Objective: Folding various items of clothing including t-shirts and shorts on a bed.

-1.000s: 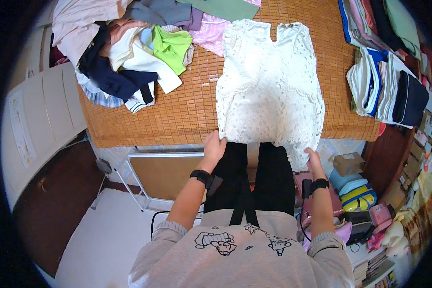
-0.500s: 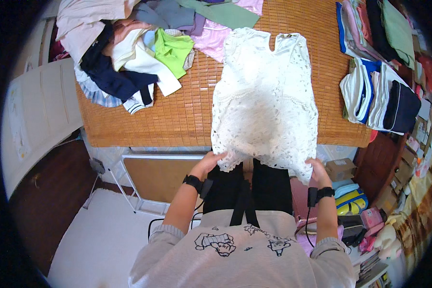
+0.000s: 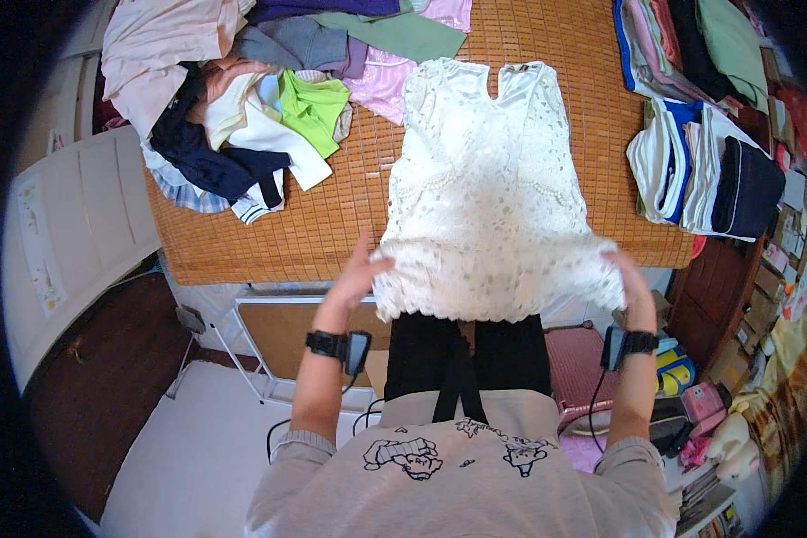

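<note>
A white lace top (image 3: 484, 170) lies spread on the bamboo mat (image 3: 332, 238), its neckline pointing away from me. Its scalloped hem hangs past the near edge, over my legs. My left hand (image 3: 357, 276) is at the left side of the hem, closed on the fabric with thumb and finger. At the right side of the hem, my right hand (image 3: 632, 280) pinches the lace, its fingertips partly hidden by the cloth. Both wrists wear black straps with small devices.
A loose heap of clothes (image 3: 260, 134) covers the far left of the mat. Folded garments (image 3: 704, 170) stand in rows at the right edge. Below the mat are a folding table (image 3: 309, 341) and a pink suitcase (image 3: 587, 363); a pale curved headboard-like panel (image 3: 81, 224) rises at left.
Both hands have moved up and outward, spreading the hem wider. The top's lower part is now pulled broad, and the view has shifted slightly.
</note>
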The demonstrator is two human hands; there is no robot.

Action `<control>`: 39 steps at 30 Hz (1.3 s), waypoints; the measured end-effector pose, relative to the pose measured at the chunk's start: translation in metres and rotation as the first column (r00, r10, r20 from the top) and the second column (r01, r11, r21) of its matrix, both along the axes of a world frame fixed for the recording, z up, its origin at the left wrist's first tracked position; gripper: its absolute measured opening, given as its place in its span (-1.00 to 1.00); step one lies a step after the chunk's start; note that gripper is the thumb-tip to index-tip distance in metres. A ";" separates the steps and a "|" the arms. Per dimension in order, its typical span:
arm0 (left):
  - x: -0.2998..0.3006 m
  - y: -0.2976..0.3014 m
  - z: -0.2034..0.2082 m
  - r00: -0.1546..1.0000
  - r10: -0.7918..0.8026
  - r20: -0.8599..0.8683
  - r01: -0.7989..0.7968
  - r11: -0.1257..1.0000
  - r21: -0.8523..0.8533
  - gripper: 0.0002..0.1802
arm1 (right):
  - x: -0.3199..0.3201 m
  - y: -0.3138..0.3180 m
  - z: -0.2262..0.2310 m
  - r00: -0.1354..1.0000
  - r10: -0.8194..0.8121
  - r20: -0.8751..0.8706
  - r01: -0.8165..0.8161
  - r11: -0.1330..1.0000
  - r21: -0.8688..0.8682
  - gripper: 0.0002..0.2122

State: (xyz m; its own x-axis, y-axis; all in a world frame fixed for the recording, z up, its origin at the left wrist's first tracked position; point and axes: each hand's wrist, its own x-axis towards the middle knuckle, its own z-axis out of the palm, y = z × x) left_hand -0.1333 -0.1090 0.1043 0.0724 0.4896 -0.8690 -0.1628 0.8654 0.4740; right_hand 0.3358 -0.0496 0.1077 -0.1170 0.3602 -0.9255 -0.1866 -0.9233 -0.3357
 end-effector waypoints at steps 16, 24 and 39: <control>0.007 0.106 -0.099 0.972 0.101 -0.214 0.038 0.827 0.561 -0.31 | -0.100 0.085 -0.078 0.597 0.320 0.736 -0.786 0.415 0.457 -0.50; 0.048 0.082 -0.085 0.675 -0.161 -0.720 0.515 0.801 0.304 -0.25 | -0.111 0.063 -0.094 0.085 0.133 0.987 -0.980 0.192 0.059 -0.58; 0.059 -0.034 -0.078 0.860 -0.395 -0.323 0.494 0.802 0.335 -0.61 | -0.107 0.059 -0.086 0.084 -0.070 0.994 -0.991 0.095 0.090 -0.65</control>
State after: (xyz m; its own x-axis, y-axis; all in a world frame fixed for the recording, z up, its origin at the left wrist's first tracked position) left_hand -0.0742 -0.1430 0.0266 0.1943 0.7533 -0.6284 0.3476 0.5461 0.7622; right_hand 0.2289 0.0095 0.0216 -0.2737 0.9614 -0.0267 0.9335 0.2589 -0.2480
